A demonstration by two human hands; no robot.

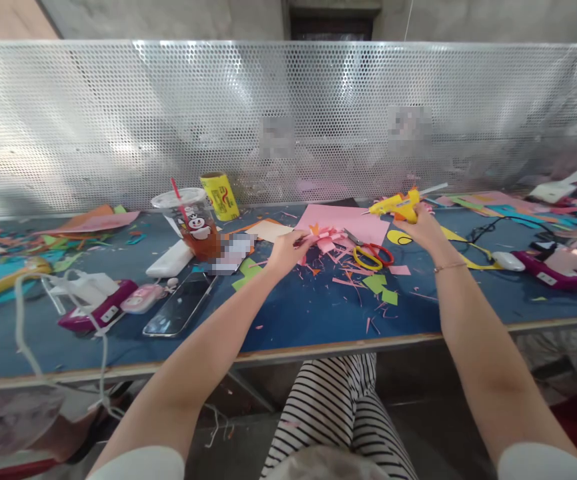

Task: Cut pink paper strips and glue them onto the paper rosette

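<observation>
My right hand [424, 230] grips a yellow hot glue gun [399, 203], its nozzle pointing left and a clear glue stick [435, 189] poking out behind. The fingers of my left hand [287, 252] are pinched on fringed pink paper [329, 237], with a small orange paper piece [314, 229] at the fingertips. Exactly how the pink paper is folded is too small to tell. Between my hands lie scissors [371, 256] with yellow and red handles. A pink sheet [355, 221] is spread behind them, and green paper scraps [382, 291] lie in front.
Left on the blue table [288, 327] are a phone [181, 305], a drink cup with red straw [195, 227], a yellow can-like roll [221, 197] and a purple power strip [99, 307] with white cables. Another purple strip [551, 272] sits right. A perforated metal screen [178, 113] stands behind.
</observation>
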